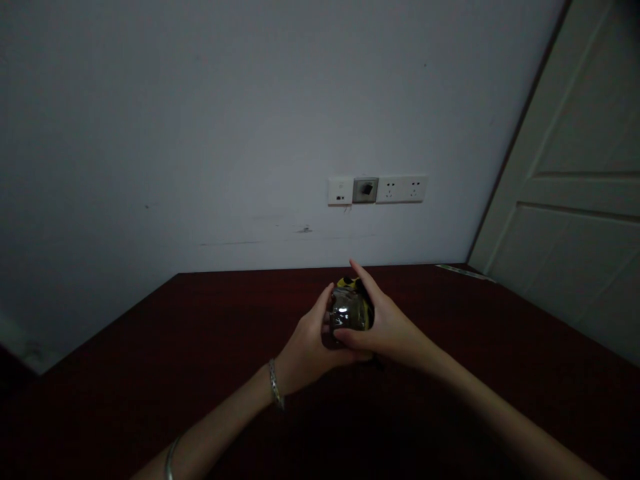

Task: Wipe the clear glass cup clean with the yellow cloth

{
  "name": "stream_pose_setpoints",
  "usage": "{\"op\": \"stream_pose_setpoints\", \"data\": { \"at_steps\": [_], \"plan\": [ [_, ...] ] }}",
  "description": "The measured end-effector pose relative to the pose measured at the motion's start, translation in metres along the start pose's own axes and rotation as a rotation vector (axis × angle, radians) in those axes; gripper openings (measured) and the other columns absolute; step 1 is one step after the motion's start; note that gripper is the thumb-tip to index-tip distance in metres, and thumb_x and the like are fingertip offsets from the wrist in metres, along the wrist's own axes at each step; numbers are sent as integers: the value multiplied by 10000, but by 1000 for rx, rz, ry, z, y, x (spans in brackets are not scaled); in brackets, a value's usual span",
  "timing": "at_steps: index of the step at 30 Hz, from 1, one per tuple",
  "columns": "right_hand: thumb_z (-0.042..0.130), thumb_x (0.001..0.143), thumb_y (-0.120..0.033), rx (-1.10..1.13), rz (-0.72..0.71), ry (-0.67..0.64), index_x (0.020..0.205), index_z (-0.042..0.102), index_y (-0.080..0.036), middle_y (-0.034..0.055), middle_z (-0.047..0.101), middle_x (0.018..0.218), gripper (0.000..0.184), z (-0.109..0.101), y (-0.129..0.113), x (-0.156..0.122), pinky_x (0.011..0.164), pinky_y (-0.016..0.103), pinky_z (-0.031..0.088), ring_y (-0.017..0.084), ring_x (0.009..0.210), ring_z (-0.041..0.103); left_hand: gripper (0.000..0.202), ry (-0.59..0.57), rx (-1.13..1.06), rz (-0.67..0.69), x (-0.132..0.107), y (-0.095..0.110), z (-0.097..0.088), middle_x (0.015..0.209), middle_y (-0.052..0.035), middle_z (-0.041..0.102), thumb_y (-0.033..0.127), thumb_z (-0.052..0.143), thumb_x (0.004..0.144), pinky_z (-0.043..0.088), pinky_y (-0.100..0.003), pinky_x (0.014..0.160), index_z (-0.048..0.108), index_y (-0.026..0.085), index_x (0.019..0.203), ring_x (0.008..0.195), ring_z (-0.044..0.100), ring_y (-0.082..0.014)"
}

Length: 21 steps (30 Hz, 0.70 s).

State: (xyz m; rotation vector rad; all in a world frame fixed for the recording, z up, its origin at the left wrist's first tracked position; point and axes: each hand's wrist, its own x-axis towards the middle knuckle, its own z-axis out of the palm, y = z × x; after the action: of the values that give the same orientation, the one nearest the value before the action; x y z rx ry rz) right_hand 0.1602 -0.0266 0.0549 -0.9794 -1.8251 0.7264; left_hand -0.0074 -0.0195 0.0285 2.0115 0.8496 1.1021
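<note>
Between my two hands is a small rounded object with a shiny, dark, see-through front and yellow and black parts at its top and right side. Its exact kind is too dark to make out. My left hand wraps it from the left and below, wearing a silver bracelet at the wrist. From the right, my right hand grips the same object, thumb across its lower front and a finger pointing up behind it. The object's back and underside are hidden by the hands.
Under the hands spreads a dark red tabletop, its far edge against a pale wall. Sockets and a switch panel are on the wall. A thin patterned strip lies at the far right corner, near a white panelled door.
</note>
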Motion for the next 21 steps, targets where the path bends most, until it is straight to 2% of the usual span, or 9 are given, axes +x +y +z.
{"op": "stream_pose_setpoints", "data": {
  "at_steps": [4, 9, 14, 17, 21],
  "plan": [
    [761, 605, -293, -46, -2, -22, 1466, 137, -185, 197, 433, 1354, 1068, -2, 2, -1, 1016, 534, 378, 338, 1218, 473, 931, 41, -13, 10, -1, 1, 2, 1297, -181, 538, 206, 795, 585, 506, -450, 929, 304, 142, 1374, 1148, 557, -326],
    [836, 521, -390, -29, 8, -159, 1460, 186, -219, 158, 371, 1429, 1155, -20, 4, 1, 1048, 505, 348, 332, 1271, 418, 855, 90, -76, 65, -1, 3, 8, 1213, -158, 590, 216, 807, 574, 559, -405, 859, 362, 154, 1302, 1055, 623, -288],
    [659, 749, -493, 141, 14, -220, 1444, 245, -251, 116, 447, 1394, 845, -41, 5, 3, 1021, 500, 383, 297, 1212, 493, 892, 105, -65, 135, -3, 5, 10, 1200, -147, 598, 222, 836, 545, 577, -392, 834, 359, 173, 1297, 1037, 634, -276],
    [611, 792, -500, 81, -9, -195, 1423, 303, -251, 105, 486, 1365, 745, -48, 2, 4, 1006, 505, 398, 286, 1190, 515, 913, 130, -30, 175, -5, 3, 10, 1216, -149, 594, 224, 840, 544, 560, -385, 873, 347, 165, 1311, 1066, 619, -273],
    [639, 799, -424, -63, -85, -142, 1361, 417, -270, 65, 564, 1297, 624, -55, -6, 4, 984, 451, 437, 242, 1142, 559, 916, 155, -1, 196, -6, 3, 10, 1220, -152, 592, 235, 838, 555, 549, -369, 896, 342, 144, 1320, 1079, 611, -265]
  ]
}}
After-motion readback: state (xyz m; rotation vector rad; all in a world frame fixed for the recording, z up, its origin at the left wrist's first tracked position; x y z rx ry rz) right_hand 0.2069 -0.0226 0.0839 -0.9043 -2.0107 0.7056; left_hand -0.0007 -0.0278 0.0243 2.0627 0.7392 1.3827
